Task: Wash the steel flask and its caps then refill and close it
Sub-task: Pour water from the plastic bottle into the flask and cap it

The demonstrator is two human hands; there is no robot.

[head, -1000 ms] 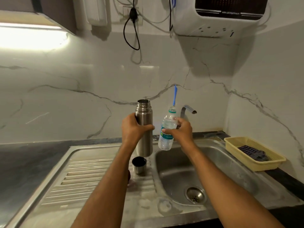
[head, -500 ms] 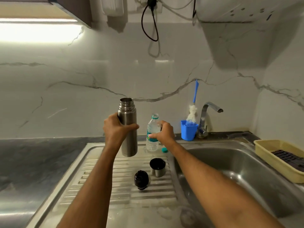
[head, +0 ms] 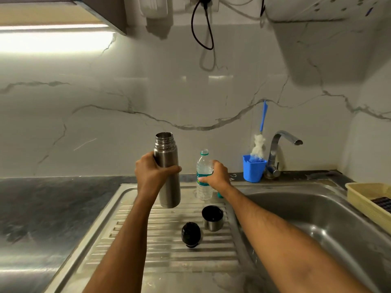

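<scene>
My left hand [head: 153, 174] grips the steel flask [head: 168, 176] upright and open-mouthed, held above the ribbed drainboard [head: 148, 240]. My right hand [head: 215, 176] holds a clear plastic water bottle [head: 203, 166] that stands uncapped at the back of the drainboard. A small teal bottle cap [head: 219, 195] lies just behind my right wrist. The flask's steel cup cap [head: 212, 217] stands mouth-up on the drainboard, and the black inner stopper [head: 191, 234] lies beside it to the left.
The steel sink basin [head: 306, 212] lies to the right, with a tap [head: 281, 144] behind it. A blue cup [head: 254, 171] holding a blue-handled bottle brush [head: 259, 144] stands next to the tap. A yellow basket [head: 364, 199] sits at far right. Dark counter [head: 53, 208] lies left.
My right hand carried the water bottle from over the basin leftward and set it on the back of the drainboard. The flask stays held in my left hand.
</scene>
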